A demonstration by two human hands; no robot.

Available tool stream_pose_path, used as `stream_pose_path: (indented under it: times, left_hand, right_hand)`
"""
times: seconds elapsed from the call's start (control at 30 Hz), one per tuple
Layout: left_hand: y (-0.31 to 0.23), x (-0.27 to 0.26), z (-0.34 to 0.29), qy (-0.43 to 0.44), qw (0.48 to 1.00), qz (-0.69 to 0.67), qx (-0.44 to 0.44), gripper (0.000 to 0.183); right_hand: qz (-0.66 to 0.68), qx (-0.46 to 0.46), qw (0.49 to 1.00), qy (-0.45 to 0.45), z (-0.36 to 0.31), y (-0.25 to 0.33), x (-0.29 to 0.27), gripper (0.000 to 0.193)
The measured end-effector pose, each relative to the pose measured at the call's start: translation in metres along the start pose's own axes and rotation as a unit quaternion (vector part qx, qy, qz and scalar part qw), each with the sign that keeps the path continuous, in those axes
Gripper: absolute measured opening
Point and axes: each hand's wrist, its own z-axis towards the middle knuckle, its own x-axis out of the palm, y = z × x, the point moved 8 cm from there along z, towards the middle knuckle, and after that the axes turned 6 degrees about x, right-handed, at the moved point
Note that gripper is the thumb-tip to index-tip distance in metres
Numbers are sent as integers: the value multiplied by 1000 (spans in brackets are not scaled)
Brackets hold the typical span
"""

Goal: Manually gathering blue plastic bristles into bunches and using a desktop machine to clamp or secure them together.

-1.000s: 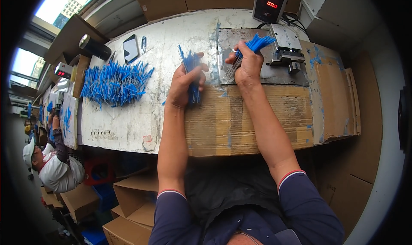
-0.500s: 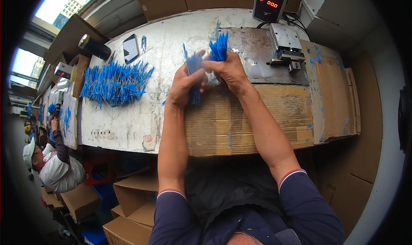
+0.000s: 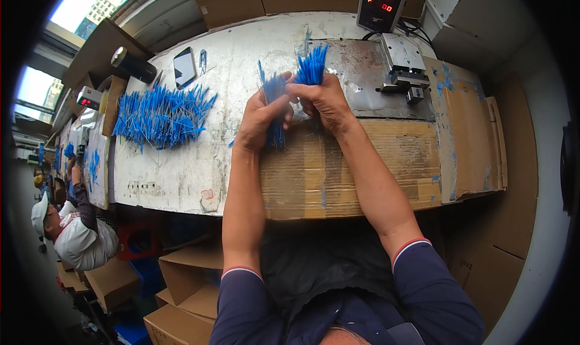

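Note:
My left hand is closed around a bundle of thin blue sticks, whose fine pale ends stick out above and blue ends below. Beside it, my right hand grips a denser bundle of blue sticks, its tips fanned upward. Both hands are close together above the near middle of the table, with the thumbs nearly meeting. Motion blurs the left fingers and their bundle slightly. To the left lies a wide pile of the same blue sticks, mixed with thin greyish strands.
A metal clamp-like fixture stands on a worn metal plate, behind it a red-digit display. Flattened cardboard covers the table's near edge. A phone, small snips and dark bottle sit far left. A co-worker sits left.
The right-hand bundle has shifted slightly to the right and its tips spread more. Digits on the display differ. The co-worker's raised hand has moved slightly.

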Motion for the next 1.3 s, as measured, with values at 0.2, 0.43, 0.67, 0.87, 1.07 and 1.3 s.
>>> stream_pose_path:
  times: [0.2,0.43,0.67,0.87,1.07,1.3]
  left_hand:
    - [2,1,-1,-10,1000,26,-8,61]
    - [1,-4,1,-23,996,-86,-1,58]
    - [2,-4,0,-19,999,-27,4,56]
    - [3,-5,0,-26,1000,-5,-4,55]
    - [8,-28,8,-82,995,-45,36,58]
    - [6,-80,2,-250,946,-125,162,40]
  right_hand:
    - [-8,-18,1000,-8,1,-1,-2,25]
    - [54,-5,998,16,2,-4,-1,23]
    - [-18,-17,1000,10,1,-1,0,27]
    - [-41,-19,999,10,-1,1,3,22]
    - [34,-44,997,-51,4,0,-13,9]
    - [120,-99,974,-166,2,11,-36,11]
